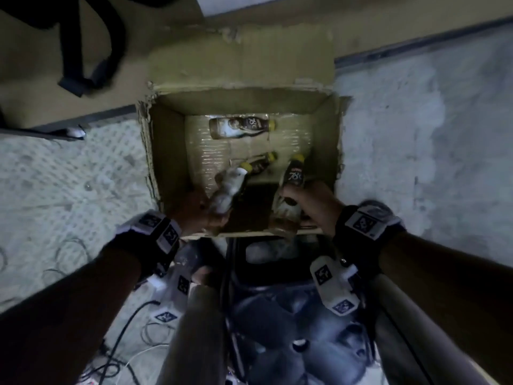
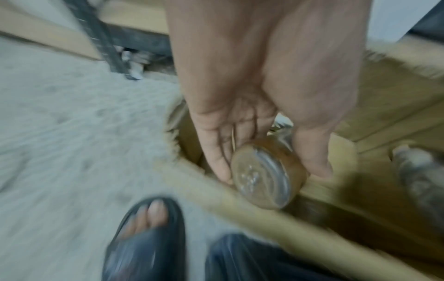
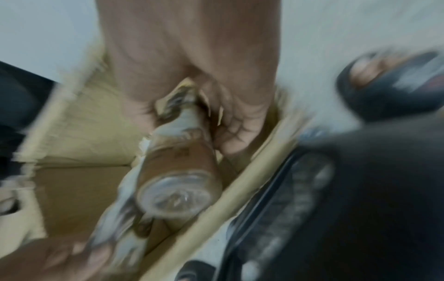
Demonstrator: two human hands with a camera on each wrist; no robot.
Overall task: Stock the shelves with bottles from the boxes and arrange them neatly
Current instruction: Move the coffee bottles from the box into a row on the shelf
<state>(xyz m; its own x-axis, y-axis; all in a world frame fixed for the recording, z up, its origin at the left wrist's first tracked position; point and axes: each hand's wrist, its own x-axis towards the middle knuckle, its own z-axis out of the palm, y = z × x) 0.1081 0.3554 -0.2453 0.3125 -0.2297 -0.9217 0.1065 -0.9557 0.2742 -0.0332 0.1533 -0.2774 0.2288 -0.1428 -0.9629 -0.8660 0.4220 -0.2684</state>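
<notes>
Brown cardboard box [image 1: 166,151] on the floor: the left hand [image 1: 194,212] and right hand [image 1: 311,201] each grip one yellow-capped brown drink bottle [image 1: 230,190] [image 1: 291,184] inside it. Judged step: picking up; next, lift both clear of the rim and carry them to the shelf. Two more bottles [image 1: 241,127] lie on the box floor.

Left hand [image 2: 261,98] reaching down into the box [image 2: 389,106], fingers [image 2: 216,152] and thumb curled round a bottle [image 2: 266,173], its clear base facing the camera, sandalled foot [image 2: 146,233] on the floor [image 2: 72,123] just outside the box, blurred.
</notes>
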